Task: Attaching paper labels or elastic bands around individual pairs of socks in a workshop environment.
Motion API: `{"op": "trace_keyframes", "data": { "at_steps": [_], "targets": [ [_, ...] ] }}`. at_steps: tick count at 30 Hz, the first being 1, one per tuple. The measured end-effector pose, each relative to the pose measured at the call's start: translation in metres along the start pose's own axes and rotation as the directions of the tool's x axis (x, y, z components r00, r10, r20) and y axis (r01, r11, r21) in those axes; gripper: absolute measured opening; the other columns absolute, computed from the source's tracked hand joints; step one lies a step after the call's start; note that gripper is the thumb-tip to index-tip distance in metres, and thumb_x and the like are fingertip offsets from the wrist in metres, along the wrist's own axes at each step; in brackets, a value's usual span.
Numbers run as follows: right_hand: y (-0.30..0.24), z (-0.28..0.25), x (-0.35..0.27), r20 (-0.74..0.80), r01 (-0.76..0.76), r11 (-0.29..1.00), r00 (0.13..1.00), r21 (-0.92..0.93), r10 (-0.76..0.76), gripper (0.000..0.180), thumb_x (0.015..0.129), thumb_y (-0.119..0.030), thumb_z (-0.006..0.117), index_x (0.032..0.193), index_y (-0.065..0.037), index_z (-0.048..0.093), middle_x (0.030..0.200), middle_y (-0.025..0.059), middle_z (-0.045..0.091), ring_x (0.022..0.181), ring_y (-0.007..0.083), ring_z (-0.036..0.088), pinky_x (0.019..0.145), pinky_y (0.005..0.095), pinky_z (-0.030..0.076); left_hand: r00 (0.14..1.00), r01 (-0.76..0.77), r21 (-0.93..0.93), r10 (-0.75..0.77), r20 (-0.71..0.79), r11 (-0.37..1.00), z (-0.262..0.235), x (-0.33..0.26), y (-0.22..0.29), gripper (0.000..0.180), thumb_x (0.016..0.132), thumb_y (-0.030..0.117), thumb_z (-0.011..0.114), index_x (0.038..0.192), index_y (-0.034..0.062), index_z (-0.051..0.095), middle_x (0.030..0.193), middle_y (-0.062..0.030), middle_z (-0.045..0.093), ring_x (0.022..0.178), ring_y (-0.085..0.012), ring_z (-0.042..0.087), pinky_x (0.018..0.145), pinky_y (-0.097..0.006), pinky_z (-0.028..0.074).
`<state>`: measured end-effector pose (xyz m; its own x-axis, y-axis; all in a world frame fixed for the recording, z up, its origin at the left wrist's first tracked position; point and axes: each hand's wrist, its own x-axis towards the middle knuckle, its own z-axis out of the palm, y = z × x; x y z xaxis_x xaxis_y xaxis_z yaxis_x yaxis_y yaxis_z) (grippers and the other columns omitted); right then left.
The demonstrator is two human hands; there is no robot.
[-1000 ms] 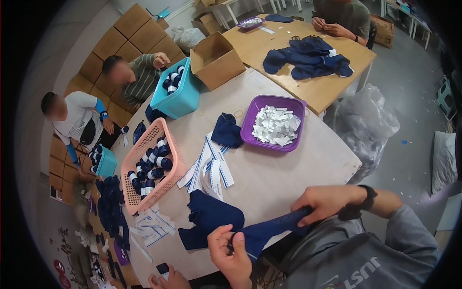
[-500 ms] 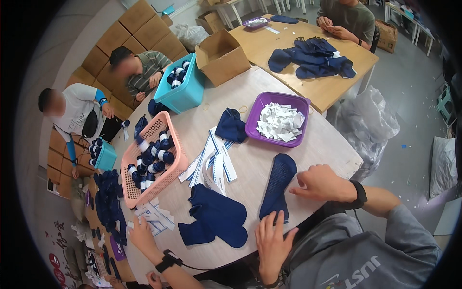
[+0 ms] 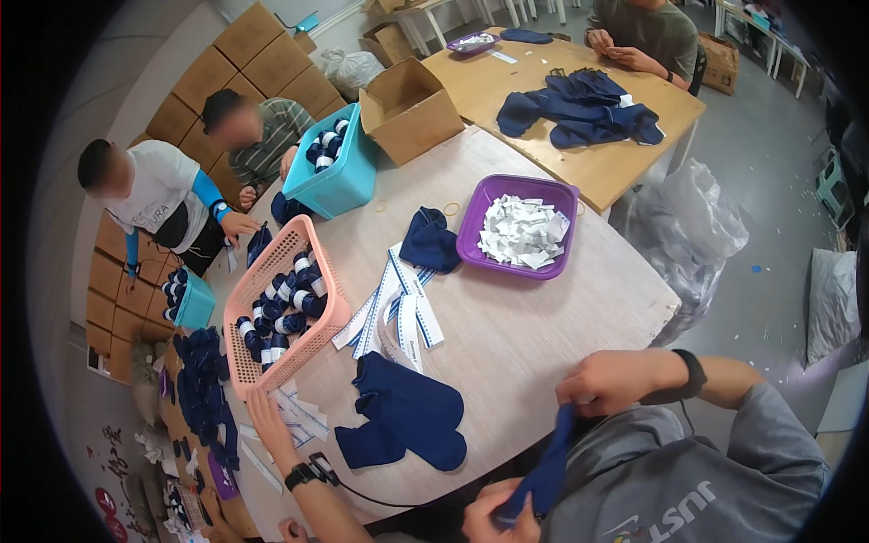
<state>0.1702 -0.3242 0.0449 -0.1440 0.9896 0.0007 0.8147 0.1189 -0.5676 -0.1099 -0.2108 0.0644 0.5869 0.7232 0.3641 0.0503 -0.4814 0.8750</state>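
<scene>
Tables number two: a pale table (image 3: 597, 308) and a brown table (image 3: 625, 172) beyond it. One open cardboard box (image 3: 412, 118), two turquoise bins (image 3: 330, 192), one pink basket (image 3: 310, 348) of banded navy bundles (image 3: 308, 303) and one purple tray (image 3: 478, 201) of white tags (image 3: 523, 233) stand around the near work area. Overlapping navy socks (image 3: 407, 407) lie by the edge, too merged to count. A co-worker's hand (image 3: 267, 418) reaches beside the basket. The right hand (image 3: 620, 376), fingers narrowed, grips one end of a single held sock (image 3: 548, 469), stretched past the table's near edge; the left hand (image 3: 480, 520) curls around its other end.
</scene>
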Motion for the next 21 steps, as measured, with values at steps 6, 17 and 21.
{"op": "trace_keyframes", "data": {
  "at_steps": [6,17,21],
  "targets": [
    [0.0,-0.034,-0.007,0.106,-0.174,0.29,0.966,0.941,0.234,0.046,0.096,-0.008,0.064,0.138,-0.002,0.047,0.075,0.0038,0.067,0.065,0.0105,0.062,0.062,0.0254,0.048,0.95,0.179,0.01,-0.17,-0.261,0.984,-0.011,0.013,-0.007,0.041,0.091,0.018,0.079,0.119,-0.0046,0.061,0.111,-0.015,0.062,0.099,-0.026,0.059,0.096,-0.038,0.046],
    [-0.018,0.027,0.039,-0.293,0.374,0.913,0.902,0.162,-0.317,0.048,0.081,-0.014,0.078,0.123,0.001,0.062,0.116,0.016,0.059,0.109,0.0309,0.059,0.089,0.0383,0.049,0.987,0.158,-0.247,-0.153,0.039,0.956,-0.024,0.0,0.019,0.032,0.086,0.007,0.078,0.113,-0.0048,0.064,0.107,-0.0156,0.068,0.097,-0.026,0.064,0.091,-0.035,0.05],
    [0.003,-0.007,0.036,0.21,0.059,0.719,0.937,0.692,-0.279,0.017,0.083,-0.006,0.064,0.095,0.004,0.055,0.071,0.0098,0.055,0.065,0.0236,0.051,0.063,0.0364,0.043,0.966,0.192,0.064,-0.177,-0.187,0.979,-0.037,0.003,0.034,0.034,0.089,0.012,0.077,0.116,-0.003,0.063,0.108,-0.014,0.065,0.099,-0.0248,0.061,0.094,-0.035,0.047]
  ]
}}
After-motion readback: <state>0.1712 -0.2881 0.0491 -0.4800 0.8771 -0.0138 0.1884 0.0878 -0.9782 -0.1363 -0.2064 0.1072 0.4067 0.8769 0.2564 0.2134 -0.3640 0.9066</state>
